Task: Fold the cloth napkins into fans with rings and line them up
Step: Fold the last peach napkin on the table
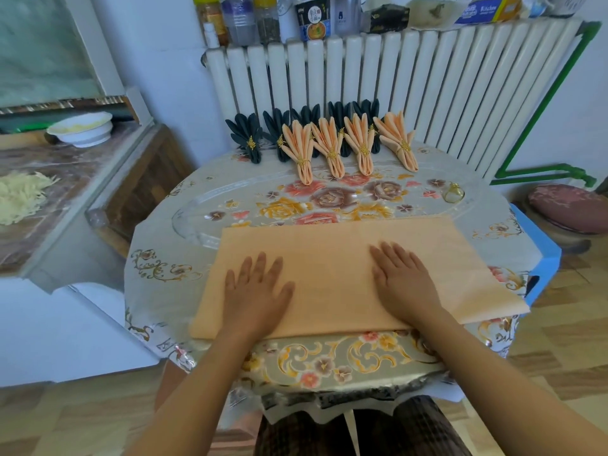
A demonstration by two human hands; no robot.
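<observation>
A peach cloth napkin (332,258) lies flat, folded into a wide rectangle, on the near part of the flowered table (329,199). My left hand (256,291) rests palm down on its left half, fingers spread. My right hand (403,278) lies flat on its right half. At the table's far edge stand several peach fan napkins (329,143) with gold rings, in a row. Behind them stands a row of dark fan napkins (248,134), also ringed. One loose gold ring (453,192) lies on the table at the right.
A white radiator (394,87) stands right behind the table, with jars and boxes on its top. A counter at the left holds a white bowl (80,128) and shredded food (19,195). A blue stool edge (539,255) and a cushioned stool (569,209) stand at the right.
</observation>
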